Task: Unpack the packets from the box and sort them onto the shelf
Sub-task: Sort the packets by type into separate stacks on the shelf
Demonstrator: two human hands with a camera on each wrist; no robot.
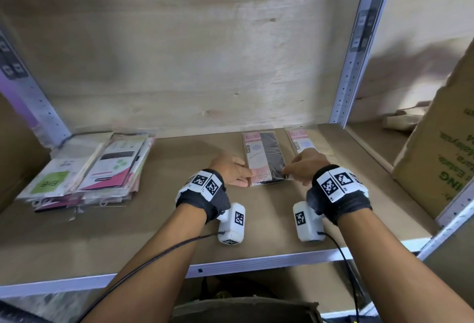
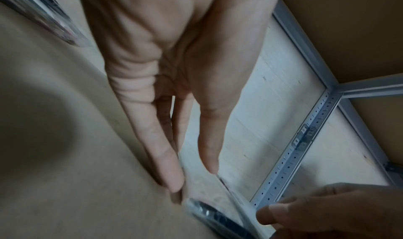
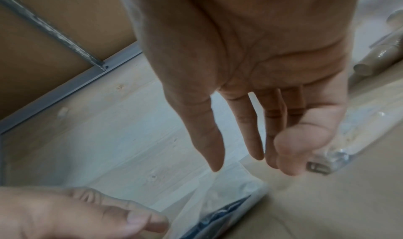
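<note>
- The shelf [image 1: 256, 222] is carrying a stack of packets [image 1: 89, 166] at its left edge.
- A pink-and-black packet [image 1: 266, 158] is lying flat near the back edge.
- The left hand [image 1: 232, 170] and right hand [image 1: 306, 164] are touching its near corners, fingers straight.

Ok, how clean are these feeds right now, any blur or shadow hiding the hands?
Head view: mostly sharp, left hand and right hand clear at the packet; edges bend and smear. Left wrist view: soft, dark shadow on the shelf board. Right wrist view: blurred, packet's plastic washed out.
</note>
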